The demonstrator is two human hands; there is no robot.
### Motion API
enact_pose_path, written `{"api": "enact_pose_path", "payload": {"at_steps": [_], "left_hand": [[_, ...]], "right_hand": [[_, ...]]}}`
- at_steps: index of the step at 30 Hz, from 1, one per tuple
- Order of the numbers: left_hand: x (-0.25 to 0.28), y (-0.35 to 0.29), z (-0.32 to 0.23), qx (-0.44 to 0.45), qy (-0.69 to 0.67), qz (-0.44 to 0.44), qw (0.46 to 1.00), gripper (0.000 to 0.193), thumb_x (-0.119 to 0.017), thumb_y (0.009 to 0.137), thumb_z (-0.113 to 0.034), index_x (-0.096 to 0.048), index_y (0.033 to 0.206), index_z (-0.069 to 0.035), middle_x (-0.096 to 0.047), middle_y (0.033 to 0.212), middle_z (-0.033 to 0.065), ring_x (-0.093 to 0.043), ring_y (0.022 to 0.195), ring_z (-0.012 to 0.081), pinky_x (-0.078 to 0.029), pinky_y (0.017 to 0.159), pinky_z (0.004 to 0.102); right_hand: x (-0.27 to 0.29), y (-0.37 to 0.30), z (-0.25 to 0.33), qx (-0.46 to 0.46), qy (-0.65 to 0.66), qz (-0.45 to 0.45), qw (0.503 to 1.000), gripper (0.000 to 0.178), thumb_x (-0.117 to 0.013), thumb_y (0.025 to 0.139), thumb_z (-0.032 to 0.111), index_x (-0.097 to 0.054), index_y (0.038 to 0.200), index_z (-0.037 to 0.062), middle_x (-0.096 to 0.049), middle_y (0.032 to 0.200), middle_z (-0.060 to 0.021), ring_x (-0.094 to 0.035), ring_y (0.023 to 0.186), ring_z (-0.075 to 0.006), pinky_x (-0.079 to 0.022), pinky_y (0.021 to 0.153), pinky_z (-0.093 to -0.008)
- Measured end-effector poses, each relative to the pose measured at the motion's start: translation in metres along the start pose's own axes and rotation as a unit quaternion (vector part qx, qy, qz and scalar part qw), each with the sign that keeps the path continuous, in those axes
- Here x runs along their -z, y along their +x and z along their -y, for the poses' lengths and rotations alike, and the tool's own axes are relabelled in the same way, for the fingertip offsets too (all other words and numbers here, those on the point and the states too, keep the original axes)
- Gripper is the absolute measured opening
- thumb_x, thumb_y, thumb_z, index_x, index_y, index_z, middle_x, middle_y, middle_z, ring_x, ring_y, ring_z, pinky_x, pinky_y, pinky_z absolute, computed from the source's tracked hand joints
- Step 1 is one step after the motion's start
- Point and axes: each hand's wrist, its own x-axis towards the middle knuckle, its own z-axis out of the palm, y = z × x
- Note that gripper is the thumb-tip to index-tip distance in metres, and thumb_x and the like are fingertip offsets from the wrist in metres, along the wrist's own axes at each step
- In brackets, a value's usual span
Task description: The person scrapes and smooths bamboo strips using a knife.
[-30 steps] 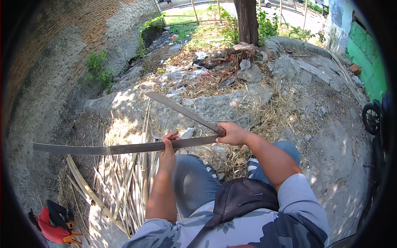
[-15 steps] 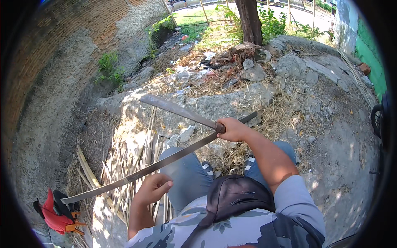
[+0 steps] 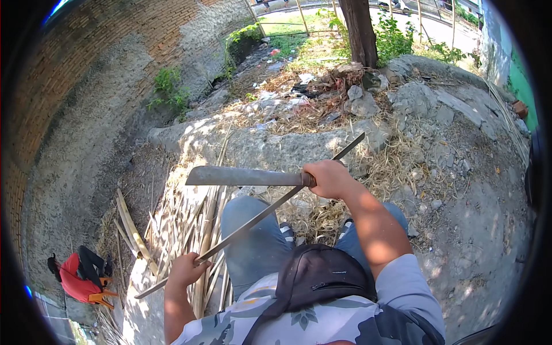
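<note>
My right hand [image 3: 329, 179] is closed round the handle of a machete [image 3: 241, 176], its broad grey blade pointing left and roughly level. A long, narrow bamboo strip [image 3: 248, 224] slants from lower left to upper right, crossing under the machete near its handle and passing by my right fingers. Whether those fingers also grip the strip is hidden. Near the strip's lower left end, my left hand [image 3: 186, 269] has its fingers closed on it. The strip lies across above my left knee, in front of my body.
Several pale split strips [image 3: 198, 230] lie on the ground to my left, with thicker bamboo pieces [image 3: 133, 230] beyond. A person in red [image 3: 77, 277] sits on an orange chair at far left. Ahead are a rubble ledge [image 3: 276, 148], a tree trunk [image 3: 360, 34] and litter; a brick wall [image 3: 98, 46] bounds the left.
My left hand has closed on the strip, which now slants more steeply, its left end drawn nearer to me. The machete blade has swung down to near level. The view has shifted slightly.
</note>
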Motion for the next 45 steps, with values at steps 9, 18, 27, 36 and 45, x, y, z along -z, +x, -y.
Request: {"api": "enact_pose_path", "payload": {"at_steps": [9, 18, 27, 36, 45], "left_hand": [[-0.044, 0.0, 0.008, -0.003, -0.064, -0.006, 0.998, 0.039, -0.071, 0.091, -0.043, -0.075, 0.095, -0.005, -0.07, 0.082, 0.0211, -0.069, 0.078, 0.0388, -0.053, 0.073, 0.0451], [-0.076, 0.013, -0.027, -0.035, -0.113, -0.073, 0.99, 0.042, -0.063, 0.095, -0.038, -0.066, 0.088, 0.003, -0.067, 0.079, 0.0274, -0.066, 0.078, 0.0453, -0.05, 0.069, 0.0497], [-0.085, 0.048, -0.019, -0.047, -0.154, -0.088, 0.983, 0.034, -0.06, 0.096, -0.032, -0.066, 0.096, 0.002, -0.068, 0.082, 0.0272, -0.066, 0.081, 0.0468, -0.049, 0.072, 0.0511], [-0.091, 0.06, -0.022, -0.061, -0.242, -0.015, 0.968, 0.037, -0.062, 0.096, -0.032, -0.066, 0.098, 0.004, -0.066, 0.073, 0.0191, -0.067, 0.07, 0.0294, -0.049, 0.064, 0.0422], [-0.087, 0.062, -0.02, -0.045, -0.221, -0.002, 0.974, 0.044, -0.062, 0.096, -0.039, -0.065, 0.097, 0.004, -0.066, 0.075, 0.0211, -0.067, 0.071, 0.0327, -0.05, 0.067, 0.0448]], "right_hand": [[0.0, -0.008, -0.025, 0.15, -0.083, -0.232, 0.958, 0.029, -0.074, 0.068, 0.012, -0.067, 0.097, 0.01, -0.069, 0.106, -0.0056, -0.063, 0.111, -0.0293, -0.05, 0.09, -0.0449], [0.013, -0.013, -0.013, -0.1, -0.067, 0.03, 0.992, 0.029, -0.073, 0.076, 0.021, -0.065, 0.103, 0.012, -0.071, 0.105, -0.0116, -0.069, 0.099, -0.0332, -0.054, 0.086, -0.0476], [-0.017, 0.004, 0.002, -0.115, -0.008, 0.141, 0.983, 0.034, -0.07, 0.079, 0.023, -0.062, 0.11, 0.0101, -0.07, 0.102, -0.0154, -0.068, 0.099, -0.0351, -0.053, 0.085, -0.0496], [-0.043, 0.017, -0.002, -0.014, -0.111, 0.013, 0.994, 0.037, -0.075, 0.08, 0.033, -0.064, 0.109, 0.0132, -0.071, 0.086, -0.0126, -0.07, 0.085, -0.0343, -0.053, 0.079, -0.0471], [-0.036, 0.02, 0.032, -0.039, -0.141, 0.089, 0.985, 0.025, -0.072, 0.08, 0.034, -0.063, 0.094, 0.014, -0.071, 0.081, -0.0108, -0.07, 0.078, -0.0342, -0.055, 0.072, -0.0504]]}}
